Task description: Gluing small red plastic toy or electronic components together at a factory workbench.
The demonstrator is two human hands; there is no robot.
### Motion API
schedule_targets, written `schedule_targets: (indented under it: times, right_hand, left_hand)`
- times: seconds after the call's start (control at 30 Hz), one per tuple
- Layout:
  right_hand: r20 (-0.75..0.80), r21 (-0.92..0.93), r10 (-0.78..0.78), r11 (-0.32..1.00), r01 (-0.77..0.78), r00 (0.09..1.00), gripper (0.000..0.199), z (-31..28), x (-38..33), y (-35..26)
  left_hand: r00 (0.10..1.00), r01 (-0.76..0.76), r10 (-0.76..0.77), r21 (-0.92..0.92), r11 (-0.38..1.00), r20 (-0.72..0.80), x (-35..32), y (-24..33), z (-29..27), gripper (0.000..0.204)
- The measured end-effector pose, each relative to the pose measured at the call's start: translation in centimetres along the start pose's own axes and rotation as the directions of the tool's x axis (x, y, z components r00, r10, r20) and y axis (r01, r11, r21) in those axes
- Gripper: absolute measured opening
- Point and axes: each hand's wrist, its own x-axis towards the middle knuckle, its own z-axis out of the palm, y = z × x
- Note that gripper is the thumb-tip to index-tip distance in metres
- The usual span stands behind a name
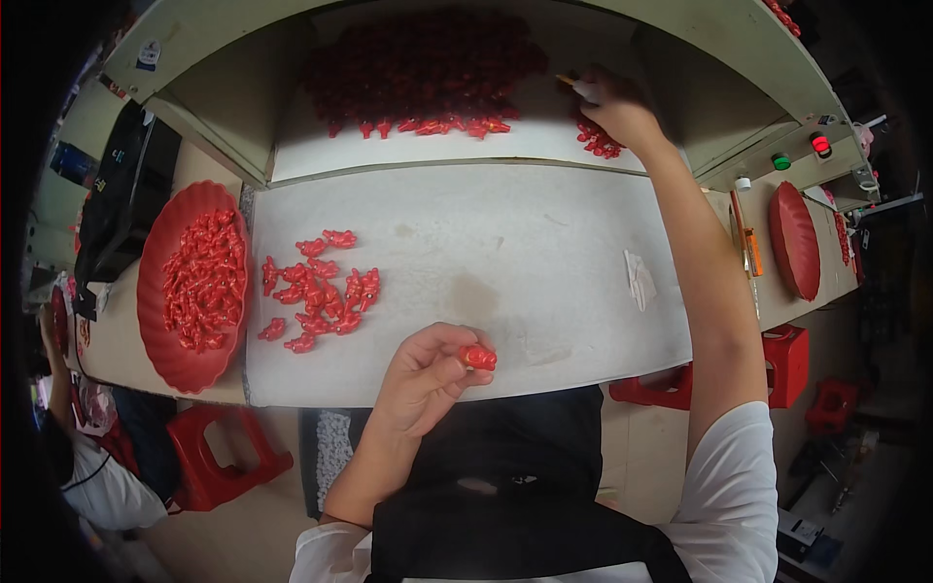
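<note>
While the left hand (418, 381) was over the near edge of the white sheet (554, 223): it had one small red figurine (477, 358) pinched pretty snugly, thumb against fingertips, with the piece poking out at the right end of the hand.
Right hand (619, 105): reached way over to the far right, inside the shelf (214, 126), fingers curled around a white item (587, 90) with a yellowish tip pointing left; kinda dark and blurry, so I couldn't tell what it was.
Under that hand: a little red cluster (601, 146) lay on the shelf floor, just on the near side of it.
Loose figurines (319, 293): scattered on the left part of the sheet, to the left of and farther off than the held one, not touching it.
Left tray (150, 291): a fluted red oval, just beside the sheet, with a heap of similar red pieces (204, 282) in it.
Far shelf pile (418, 73): a huge dark red mass, left of the right hand.
Sheet's right side: just a crumpled white scrap (639, 280), near the right forearm.
Past that arm: an orange-handled tool (752, 253), then another red tray (795, 243) farther right.
Near left: a red stool (228, 457), plus another person's white sleeve (117, 491).
</note>
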Motion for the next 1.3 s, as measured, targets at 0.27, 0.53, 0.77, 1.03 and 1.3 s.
schedule_targets:
  times: [0.27, 0.53, 0.77, 1.03, 1.3]
  right_hand:
    - [0.037, 0.75, 0.11, 0.654, -0.101, 0.993, 0.013, -4.4, -9.6, -9.2]
    - [0.27, 0.957, 0.061, 0.092, -0.275, 0.961, 0.014, -3.9, -19.9, -15.8]
    - [0.148, 0.923, 0.041, 0.352, -0.153, 0.988, 0.016, -4.6, -20.6, -16.9]
    - [-0.064, 0.741, -0.124, 0.659, 0.13, 0.99, 0.02, -5.4, -20.3, -17.9]
    - [-0.147, 0.574, -0.25, 0.766, 0.289, 0.957, 0.024, -5.6, -20.2, -18.1]
  left_hand:
    - [1.0, 0.02, -0.02, 0.003, 1.0, 0.023, -0.6, -0.4, 0.2, 0.02]
    - [0.998, 0.035, -0.038, 0.067, 0.997, 0.042, -0.5, -1.0, 0.3, 0.018]
    - [0.998, 0.052, -0.055, 0.088, 0.995, 0.027, -0.9, -1.0, 0.4, 0.017]
    - [1.0, 0.022, -0.025, 0.145, 0.989, 0.017, -1.0, -1.0, 0.6, 0.017]
    - [1.0, -0.014, 0.015, 0.234, 0.972, 0.0, -1.0, -0.9, 0.9, 0.017]
